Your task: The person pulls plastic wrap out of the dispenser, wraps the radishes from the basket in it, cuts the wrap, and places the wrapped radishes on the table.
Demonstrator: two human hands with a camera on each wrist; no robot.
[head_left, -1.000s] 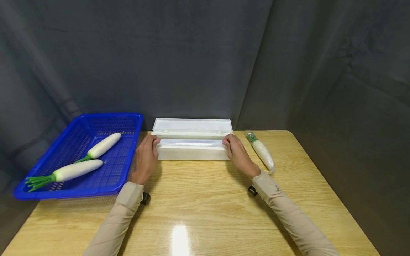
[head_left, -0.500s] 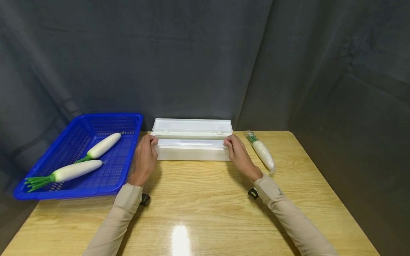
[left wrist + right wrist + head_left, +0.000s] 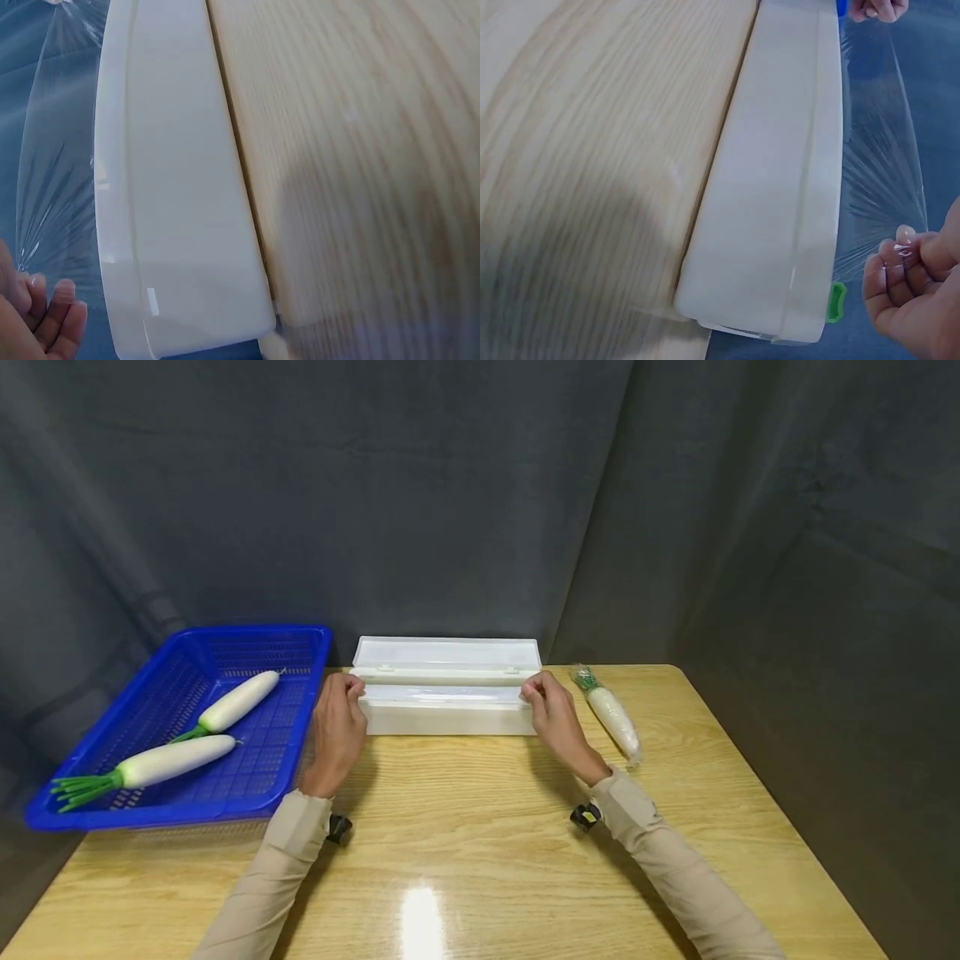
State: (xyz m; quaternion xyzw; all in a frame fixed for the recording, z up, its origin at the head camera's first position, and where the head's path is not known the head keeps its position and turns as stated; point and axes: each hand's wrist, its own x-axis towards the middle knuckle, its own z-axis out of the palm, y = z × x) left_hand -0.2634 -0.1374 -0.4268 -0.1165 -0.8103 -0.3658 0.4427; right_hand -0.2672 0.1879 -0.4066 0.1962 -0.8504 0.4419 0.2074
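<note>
A long white plastic-wrap dispenser box (image 3: 450,721) lies at the table's back edge, its lid (image 3: 447,652) tipped back. Clear plastic wrap (image 3: 60,172) rises from it and is stretched between both hands, with creases fanning out from the pinched corners. My left hand (image 3: 339,727) pinches the film at the box's left end, thumb against curled fingers. At the right end my right hand (image 3: 561,722) pinches the other corner. In the right wrist view the film (image 3: 881,142) spans from one hand to the other, and a small green piece (image 3: 836,302) shows beside the box's end.
On the left stands a blue plastic basket (image 3: 296,760) with two white radishes (image 3: 240,702) in it. A film-wrapped radish (image 3: 613,718) lies on the wooden table (image 3: 465,843) to the right. Dark grey curtains (image 3: 420,502) hang behind and at the sides.
Both hands keep their pinch on the plastic wrap at nearly the same place above the box. The whole head view has shifted very slightly.
</note>
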